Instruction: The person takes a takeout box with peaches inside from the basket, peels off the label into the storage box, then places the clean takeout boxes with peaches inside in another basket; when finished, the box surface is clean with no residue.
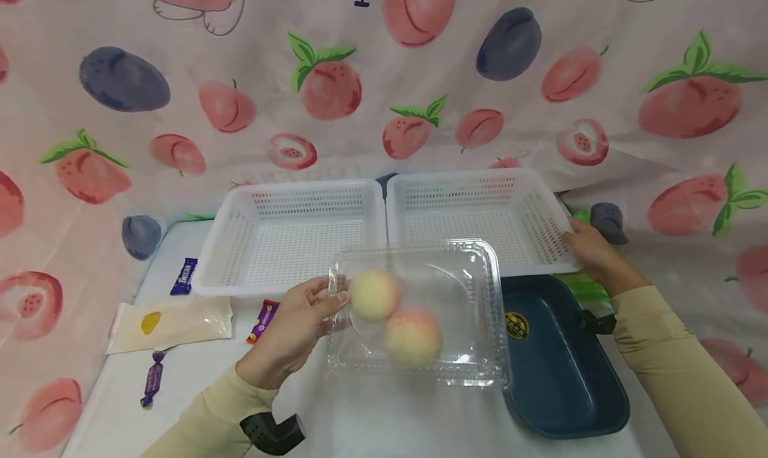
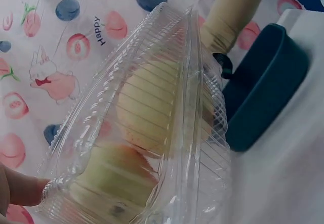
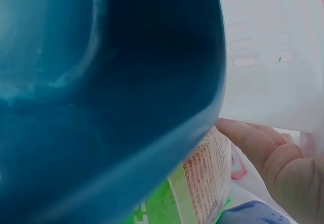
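Observation:
My left hand (image 1: 294,328) pinches the left edge of a clear plastic clamshell container (image 1: 468,291), raised in front of two white baskets. Two pale yellow-pink peaches lie inside it; the upper peach (image 1: 373,295) is near my fingers and the lower peach (image 1: 414,337) is at the middle. In the left wrist view the clamshell (image 2: 190,107) appears closed around both fruits. At the far right, my right hand (image 1: 600,258) grips the right side of the right white basket (image 1: 480,269). Some of its fingers are hidden by that basket's wall (image 3: 273,97).
A left white basket (image 1: 240,290) stands beside the right one. The dark blue basin (image 1: 564,365) sits at the right, beside a green packet (image 1: 588,291). On the left lie a blue wrapper (image 1: 183,276), a cream packet (image 1: 192,321), a purple-red wrapper (image 1: 263,321) and a twisted purple candy (image 1: 153,379).

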